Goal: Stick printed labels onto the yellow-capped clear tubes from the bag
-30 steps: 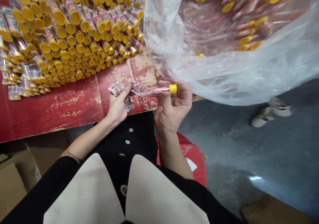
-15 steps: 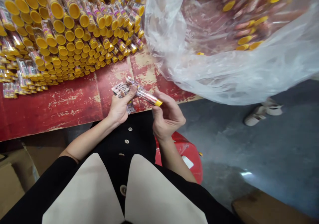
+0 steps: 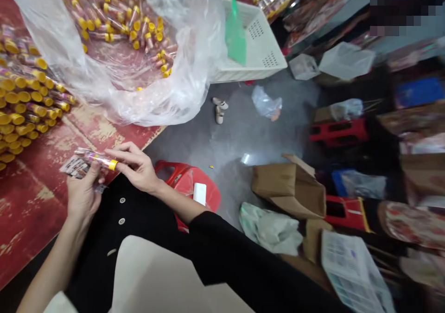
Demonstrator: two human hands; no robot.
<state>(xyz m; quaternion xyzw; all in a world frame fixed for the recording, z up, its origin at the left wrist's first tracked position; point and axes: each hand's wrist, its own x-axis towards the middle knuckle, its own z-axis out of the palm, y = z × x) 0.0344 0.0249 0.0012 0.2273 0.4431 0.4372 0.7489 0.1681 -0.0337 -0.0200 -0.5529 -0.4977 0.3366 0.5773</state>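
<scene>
My left hand (image 3: 82,194) is closed around a small stack of printed label strips (image 3: 73,167). Its thumb presses the side of a clear plastic tube with a yellow cap (image 3: 100,159). At the capped end, my right hand (image 3: 139,167) pinches the tube between thumb and fingers. The tube lies slanted above the edge of the red worn table (image 3: 38,197). A stack of similar tubes (image 3: 21,99) fills the left side of the table. Beyond my hands, a large clear plastic bag (image 3: 149,106) lies open with many loose yellow-capped tubes (image 3: 121,21) inside.
A white crate (image 3: 259,72) with a green piece in it stands past the bag. Beside me is a red stool (image 3: 212,188) bearing a white object (image 3: 200,193). Cardboard boxes (image 3: 274,178), plastic bags (image 3: 269,229) and another white crate (image 3: 351,266) are on the floor at right.
The view has swung right, bringing the crate and the cluttered floor into sight. Both hands still hold the tube, and the right fingers now reach further along it.
</scene>
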